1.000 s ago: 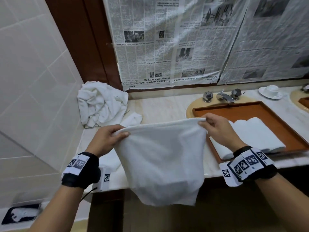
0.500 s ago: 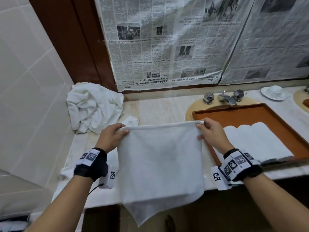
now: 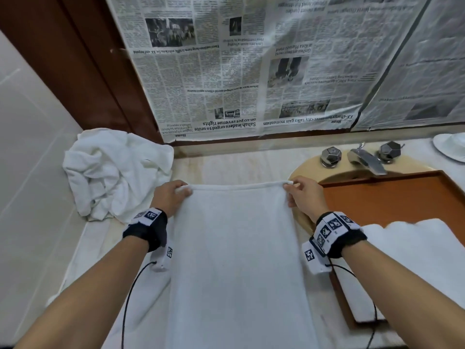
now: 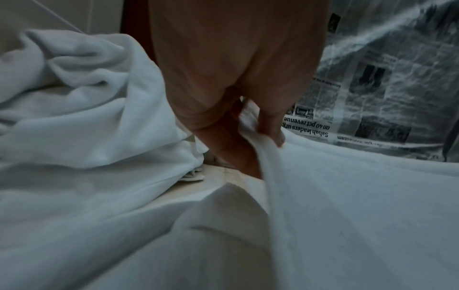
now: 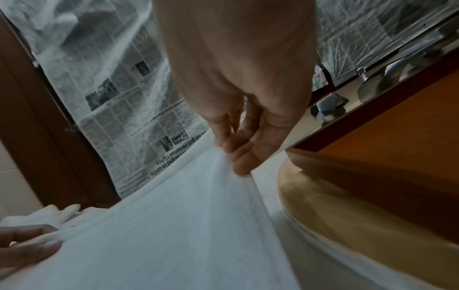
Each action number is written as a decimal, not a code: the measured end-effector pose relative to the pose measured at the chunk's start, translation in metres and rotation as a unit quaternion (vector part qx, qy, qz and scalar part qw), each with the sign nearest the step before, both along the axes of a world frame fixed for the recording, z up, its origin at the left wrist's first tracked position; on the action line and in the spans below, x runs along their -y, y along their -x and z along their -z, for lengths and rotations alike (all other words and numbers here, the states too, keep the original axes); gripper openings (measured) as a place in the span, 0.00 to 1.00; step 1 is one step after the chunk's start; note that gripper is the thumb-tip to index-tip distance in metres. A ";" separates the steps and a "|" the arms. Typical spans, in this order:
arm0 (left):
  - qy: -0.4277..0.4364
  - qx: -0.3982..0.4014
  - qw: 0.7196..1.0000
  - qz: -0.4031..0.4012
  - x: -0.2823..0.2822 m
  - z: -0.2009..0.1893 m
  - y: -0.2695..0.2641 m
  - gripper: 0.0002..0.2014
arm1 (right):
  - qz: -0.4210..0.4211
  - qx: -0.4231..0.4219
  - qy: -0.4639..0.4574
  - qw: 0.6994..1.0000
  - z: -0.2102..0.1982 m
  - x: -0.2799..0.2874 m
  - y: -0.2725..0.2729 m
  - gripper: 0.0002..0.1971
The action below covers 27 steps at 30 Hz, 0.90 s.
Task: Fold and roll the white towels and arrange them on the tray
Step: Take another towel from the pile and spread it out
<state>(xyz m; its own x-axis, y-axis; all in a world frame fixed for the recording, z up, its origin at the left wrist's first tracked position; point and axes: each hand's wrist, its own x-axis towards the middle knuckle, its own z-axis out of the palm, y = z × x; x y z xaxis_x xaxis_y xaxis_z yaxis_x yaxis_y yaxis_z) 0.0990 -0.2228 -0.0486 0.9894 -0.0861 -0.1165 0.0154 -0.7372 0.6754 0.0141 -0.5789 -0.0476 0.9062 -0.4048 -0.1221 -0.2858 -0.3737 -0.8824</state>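
Holding a white towel (image 3: 236, 260) by its two far corners, left hand (image 3: 169, 197) on the left corner and right hand (image 3: 305, 197) on the right corner. Both hands pinching the far hem, thumb on top and fingers curled under the cloth. Seen from the left wrist: thumb and fingers (image 4: 269, 125) nipping the folded edge of the towel (image 4: 347, 206). Seen from the right wrist: fingertips (image 5: 242, 159) gripping the corner of the towel (image 5: 174, 225), with the other hand (image 5: 27, 249) showing low on the left at the far corner. Stretched flat and long between the two hands, running from the far hem back toward the person over the pale bench (image 3: 226, 165). Lying just left of a brown wooden tray (image 3: 392, 197). Sitting in the near part of that tray, some rolled white towels (image 3: 415, 260), side by side and touching. Heaped at the far left of the bench against the tiled wall, a crumpled pile of white towels (image 3: 110, 172). Tucked under the left arm, more white cloth (image 3: 105, 285) spread along the bench edge. Standing behind the tray, a shiny tap (image 3: 364, 159) with two knobs. Hanging upside down over the wall behind, sheets of newspaper (image 3: 239, 66). Resting at the far right, a white cup on a saucer (image 3: 451, 147). Strapped round both wrists, black bands with square black and white marks.
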 end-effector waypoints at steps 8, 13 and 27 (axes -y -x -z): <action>-0.059 0.003 0.998 0.006 0.014 0.035 -0.091 0.07 | 0.032 -0.043 0.052 0.997 0.035 0.008 -0.094 0.05; -0.084 0.007 0.996 -0.018 0.029 0.053 -0.138 0.07 | 0.069 -0.077 0.048 0.994 0.076 0.020 -0.148 0.05; -0.075 0.045 0.996 0.031 0.019 0.065 -0.145 0.21 | -0.304 -0.082 0.305 0.899 0.075 -0.069 -0.095 0.36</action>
<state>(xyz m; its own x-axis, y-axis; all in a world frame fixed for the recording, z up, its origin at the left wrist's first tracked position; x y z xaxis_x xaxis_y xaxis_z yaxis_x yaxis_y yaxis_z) 0.2445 -0.2417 -0.1140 0.9896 -0.1365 -0.0446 -0.0892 -0.8281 0.5535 0.1088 -0.5099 -0.1228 0.9726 0.1232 -0.1973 0.0285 -0.9049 -0.4247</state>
